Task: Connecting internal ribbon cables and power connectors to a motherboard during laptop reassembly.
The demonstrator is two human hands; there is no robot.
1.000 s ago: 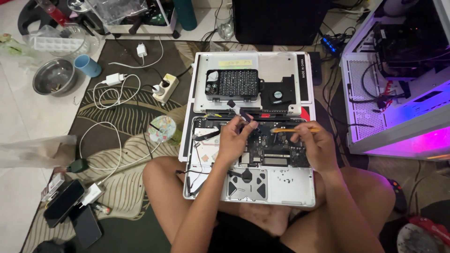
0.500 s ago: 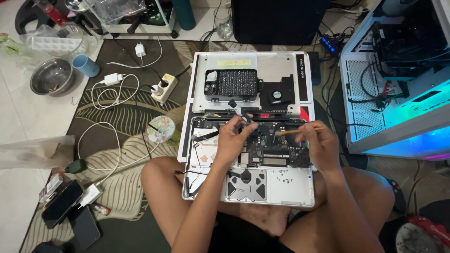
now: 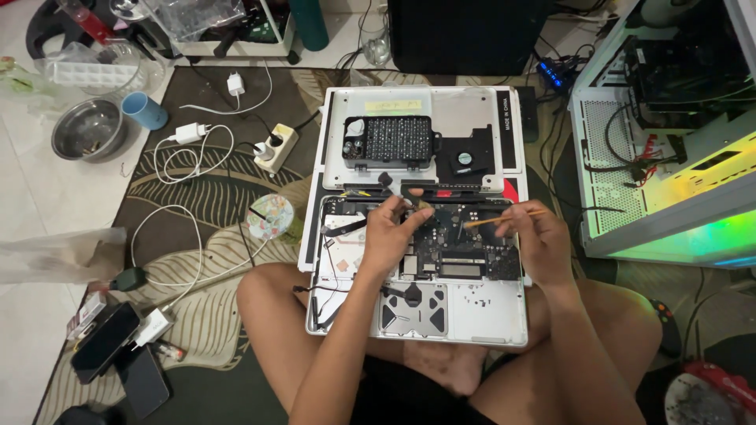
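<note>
Silver opened laptop (image 3: 488,315) rests on the seated person's crossed legs, dark circuit board (image 3: 461,240) exposed. Left hand (image 3: 391,234) lies on the board's left part, fingers curled, pinching something small at its upper edge. Right hand (image 3: 539,240) at the board's right edge grips a thin orange stick (image 3: 500,219), tip pointing left over the board.

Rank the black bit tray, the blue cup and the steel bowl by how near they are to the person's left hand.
From the left hand:
1. Black bit tray, just beyond it on the removed laptop cover.
2. Blue cup, far left on the rug's edge.
3. Steel bowl, farther left, on the floor.
</note>
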